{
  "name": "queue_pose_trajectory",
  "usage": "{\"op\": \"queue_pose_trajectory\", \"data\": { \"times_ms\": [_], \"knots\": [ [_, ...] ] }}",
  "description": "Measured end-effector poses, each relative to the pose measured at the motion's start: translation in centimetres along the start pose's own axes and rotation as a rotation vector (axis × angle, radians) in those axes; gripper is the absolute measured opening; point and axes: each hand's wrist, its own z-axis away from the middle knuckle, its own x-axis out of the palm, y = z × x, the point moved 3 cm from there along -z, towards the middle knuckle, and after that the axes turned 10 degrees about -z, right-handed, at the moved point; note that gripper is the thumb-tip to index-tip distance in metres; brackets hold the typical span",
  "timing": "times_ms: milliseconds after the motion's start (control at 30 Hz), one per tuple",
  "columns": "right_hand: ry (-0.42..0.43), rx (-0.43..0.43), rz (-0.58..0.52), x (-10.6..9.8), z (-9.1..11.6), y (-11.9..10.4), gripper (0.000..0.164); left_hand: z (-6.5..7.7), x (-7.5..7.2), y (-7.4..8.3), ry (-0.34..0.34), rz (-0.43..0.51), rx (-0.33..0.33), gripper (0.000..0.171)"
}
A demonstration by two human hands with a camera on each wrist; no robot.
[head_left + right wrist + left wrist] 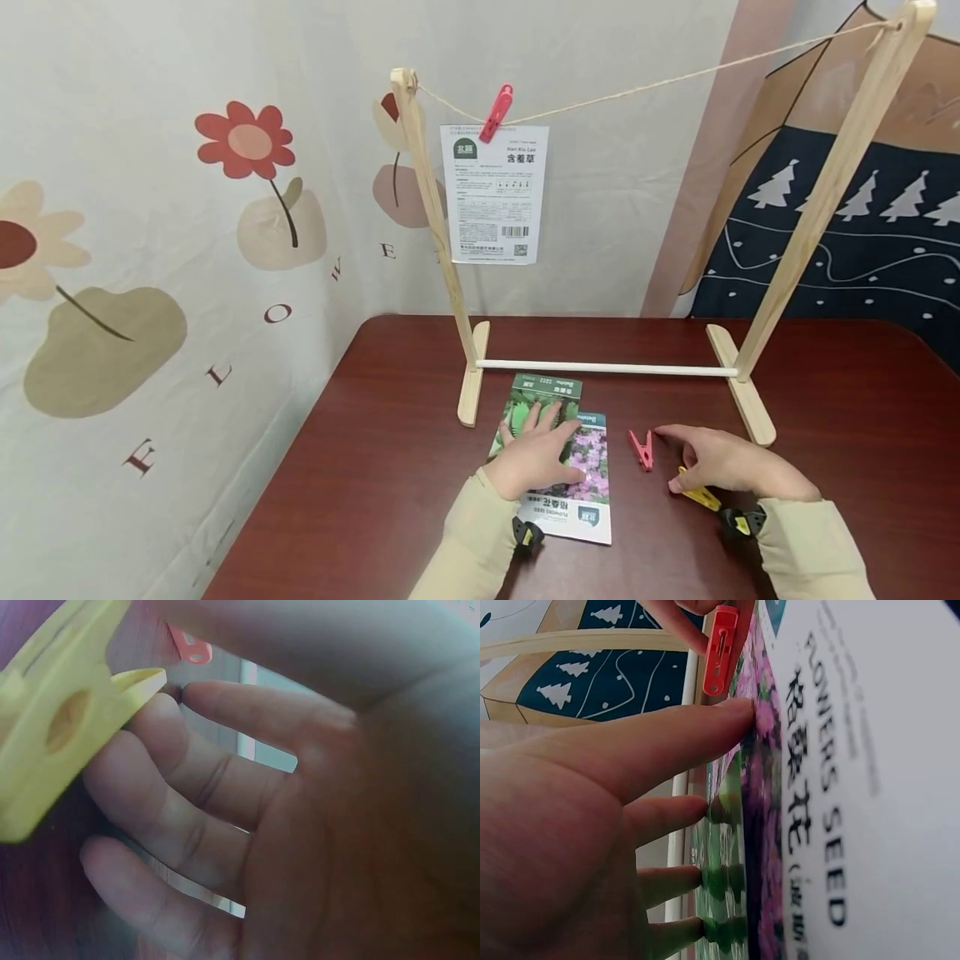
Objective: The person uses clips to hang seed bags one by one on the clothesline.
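Observation:
My left hand (536,460), fingers spread, rests on two overlapping seed packets. The green packet (551,387) lies farther back; the packet with pink flowers (592,467) is nearer me. In the left wrist view, the thumb (682,735) touches the flower packet's picture. My right hand (731,462) hovers low over the table, its thumb and forefinger apart. A yellow clothespin (701,493) lies beneath the right thumb, and middle fingertips are close beside it in the right wrist view. Just left of the right forefinger is a pink-red clothespin (642,451) on the table.
A wooden drying frame (600,367) stands at the table's back, a string (690,77) strung between its posts. A pink-red clothespin (497,112) pins another packet (495,200) to the string. A printed cloth (600,208) hangs behind the brown table (337,500).

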Motion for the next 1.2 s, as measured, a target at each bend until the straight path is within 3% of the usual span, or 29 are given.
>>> {"op": "queue_pose_trajectory", "data": {
  "times_ms": [500,733,1200],
  "knots": [
    [0.007,0.042,0.063,-0.1,-0.6,-0.5,0.085,-0.1,-0.4,-0.5,0.002,-0.004,-0.015,0.062],
    [0.004,0.067,0.102,0.3,-0.4,0.1,0.095,0.0,-0.8,-0.4,0.096,0.003,0.021,0.044],
    [0.003,0.057,0.030,1.0,-0.6,0.0,0.086,0.0,-1.3,-1.0,0.194,-0.035,0.088,0.033]
  ]
}}
